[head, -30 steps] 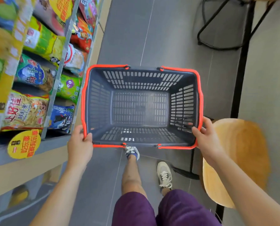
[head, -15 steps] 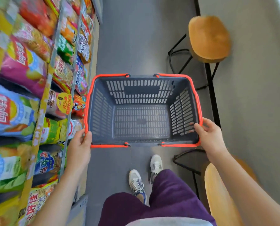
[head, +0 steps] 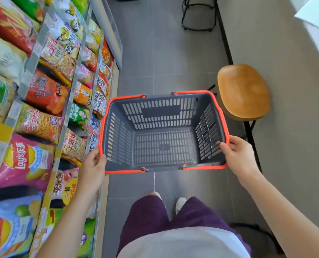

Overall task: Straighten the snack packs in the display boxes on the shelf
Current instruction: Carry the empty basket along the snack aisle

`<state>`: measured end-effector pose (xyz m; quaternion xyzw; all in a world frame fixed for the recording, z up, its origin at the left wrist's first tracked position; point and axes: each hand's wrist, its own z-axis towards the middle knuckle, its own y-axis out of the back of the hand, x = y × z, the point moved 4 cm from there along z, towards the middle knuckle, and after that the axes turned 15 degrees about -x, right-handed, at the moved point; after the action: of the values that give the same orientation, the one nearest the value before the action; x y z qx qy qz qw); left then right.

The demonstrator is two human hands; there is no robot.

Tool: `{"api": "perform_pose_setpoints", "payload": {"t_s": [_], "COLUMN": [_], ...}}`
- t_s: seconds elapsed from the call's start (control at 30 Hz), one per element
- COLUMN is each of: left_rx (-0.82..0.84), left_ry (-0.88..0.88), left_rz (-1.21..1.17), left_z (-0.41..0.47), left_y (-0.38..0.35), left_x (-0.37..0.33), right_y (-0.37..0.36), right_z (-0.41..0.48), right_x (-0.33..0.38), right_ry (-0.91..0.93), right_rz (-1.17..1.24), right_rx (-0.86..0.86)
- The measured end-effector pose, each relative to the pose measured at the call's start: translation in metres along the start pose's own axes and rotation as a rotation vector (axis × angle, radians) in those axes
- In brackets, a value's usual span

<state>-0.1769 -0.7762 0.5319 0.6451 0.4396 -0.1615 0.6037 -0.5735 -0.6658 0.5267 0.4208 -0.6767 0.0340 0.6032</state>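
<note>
**Both hands on the basket, snack packs off to the left**

At the far left the shelf [head: 72, 94] runs away up the aisle in tiers, and the snack packs [head: 43, 125] stand in crowded rows behind its grey rails, some leaning and overlapping. The nearest packs sit just beside the left hand [head: 94, 164], but its fingers are not on them. That hand grips the near left corner of a grey basket [head: 201, 167] with an orange rim, thumb hooked over the edge and fingers curled beneath. The basket is held level over the tiled floor [head: 155, 53]. The right hand [head: 238, 155] grips its right rim, thumb pressed against the inside of the slotted wall and fingers wrapped round the outside, well apart from the packs. A wooden stool [head: 243, 90] stands beyond the basket's far right corner.
</note>
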Motion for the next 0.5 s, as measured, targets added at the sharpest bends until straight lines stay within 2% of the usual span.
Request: {"api": "perform_pose_setpoints", "payload": {"t_s": [0.17, 0.33, 0.5], "left_rx": [-0.010, -0.035, 0.028], "left_ry": [0.103, 0.130, 0.214], "left_rz": [-0.046, -0.114, -0.214], "left_z": [0.096, 0.191, 0.268], "left_y": [-0.023, -0.047, -0.077], "left_x": [-0.039, -0.084, -0.135], "right_y": [-0.062, -0.121, -0.161], "right_z": [0.072, 0.140, 0.205], "right_x": [0.056, 0.111, 0.161], "right_ry": [-0.050, -0.090, -0.079], "right_rz": [0.068, 0.115, 0.127], "right_rx": [0.012, -0.019, -0.054]}}
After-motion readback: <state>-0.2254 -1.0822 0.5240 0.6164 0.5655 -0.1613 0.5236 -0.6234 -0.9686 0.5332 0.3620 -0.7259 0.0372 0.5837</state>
